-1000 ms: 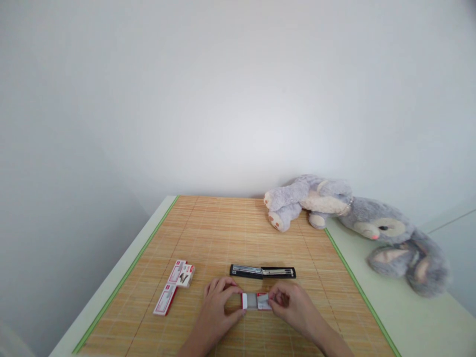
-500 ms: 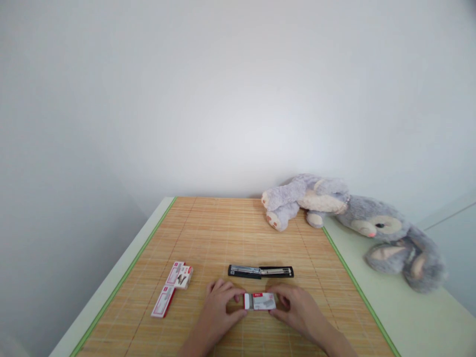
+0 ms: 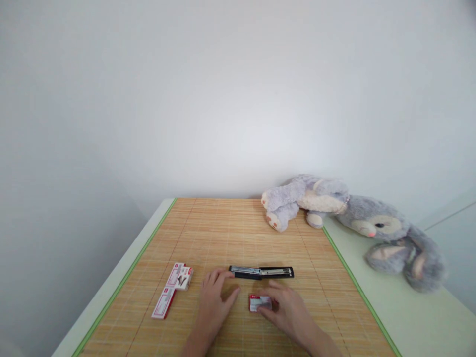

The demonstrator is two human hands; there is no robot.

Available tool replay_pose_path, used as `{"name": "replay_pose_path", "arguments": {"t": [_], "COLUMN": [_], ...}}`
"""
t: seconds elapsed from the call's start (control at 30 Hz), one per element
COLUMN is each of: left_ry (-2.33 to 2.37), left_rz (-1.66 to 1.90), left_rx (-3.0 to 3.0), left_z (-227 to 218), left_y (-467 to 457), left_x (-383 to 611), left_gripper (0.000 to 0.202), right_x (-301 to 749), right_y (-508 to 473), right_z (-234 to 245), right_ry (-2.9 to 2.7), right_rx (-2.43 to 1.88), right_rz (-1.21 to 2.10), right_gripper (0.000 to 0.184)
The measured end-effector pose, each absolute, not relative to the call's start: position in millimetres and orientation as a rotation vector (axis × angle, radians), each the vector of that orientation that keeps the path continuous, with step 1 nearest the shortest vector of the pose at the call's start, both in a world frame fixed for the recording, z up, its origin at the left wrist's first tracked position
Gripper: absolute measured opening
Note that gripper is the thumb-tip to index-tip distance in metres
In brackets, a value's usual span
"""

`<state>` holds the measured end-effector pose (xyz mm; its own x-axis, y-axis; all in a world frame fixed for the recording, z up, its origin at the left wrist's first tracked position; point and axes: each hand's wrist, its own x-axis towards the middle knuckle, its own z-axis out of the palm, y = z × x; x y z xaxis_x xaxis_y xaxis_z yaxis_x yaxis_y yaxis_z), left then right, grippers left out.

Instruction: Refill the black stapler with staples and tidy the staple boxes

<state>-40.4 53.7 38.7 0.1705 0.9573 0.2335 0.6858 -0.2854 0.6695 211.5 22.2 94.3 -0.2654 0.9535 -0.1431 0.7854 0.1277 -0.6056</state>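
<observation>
A small red and white box [image 3: 257, 303], probably of staples, lies on the bamboo mat, its outer sleeve now covering the tray end. My right hand [image 3: 288, 306] grips it at its right end between thumb and fingers. To the left, my left hand [image 3: 215, 297] is open with the thumb apart, and nothing is in it. Its fingertips are at the left end of a black stapler [image 3: 246, 271], which lies spread out flat behind the box. Whether they touch the stapler I cannot tell.
Two long white and red boxes [image 3: 162, 303] and a smaller box with a dark picture [image 3: 184, 278] lie on the left of the bamboo mat [image 3: 223, 228]. A grey plush rabbit [image 3: 375, 218] sprawls across the back right. A white wall [image 3: 223, 99] rises behind the table.
The box's exposed tray end has gone from view, and the box looks shorter. My left hand has let go of it and moved up and left towards the stapler.
</observation>
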Motion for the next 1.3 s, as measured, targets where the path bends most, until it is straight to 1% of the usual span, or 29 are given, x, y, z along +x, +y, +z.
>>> {"name": "replay_pose_path", "arguments": {"t": [0.07, 0.23, 0.3, 0.33, 0.37, 0.47, 0.53, 0.7, 0.83, 1.3], "left_ry": [1.576, 1.524, 1.490, 1.470, 1.449, 1.392, 1.359, 1.310, 1.295, 1.328], "left_rz": [0.938, 0.927, 0.885, 0.860, 0.834, 0.767, 0.727, 0.663, 0.637, 0.631], "left_rx": [2.041, 2.082, 2.106, 2.119, 2.132, 2.158, 2.167, 2.162, 2.109, 2.077], "left_z": [34, 28, 29, 30, 31, 36, 38, 38, 36, 42], "left_y": [65, 93, 103, 107, 111, 119, 118, 98, 81, 72], "left_x": [-41, -42, -44, -46, -48, -51, -51, -43, -36, -28], "left_gripper": [0.038, 0.070, 0.077, 0.076, 0.070, 0.046, 0.037, 0.035, 0.032, 0.034], "right_x": [207, 202, 202, 202, 203, 204, 205, 204, 199, 195], "right_y": [24, 24, 23, 23, 23, 23, 25, 37, 49, 56], "right_z": [92, 89, 89, 89, 89, 88, 88, 90, 92, 94], "right_ry": [-2.136, -2.121, -2.119, -2.117, -2.117, -2.118, -2.103, -2.039, -2.086, -2.179], "right_rx": [-1.695, -1.678, -1.688, -1.693, -1.694, -1.680, -1.650, -1.559, -1.589, -1.613], "right_rz": [0.862, 0.884, 0.887, 0.889, 0.889, 0.887, 0.898, 0.822, 0.757, 0.778], "right_gripper": [0.022, 0.025, 0.025, 0.025, 0.025, 0.023, 0.020, 0.016, 0.015, 0.018]}}
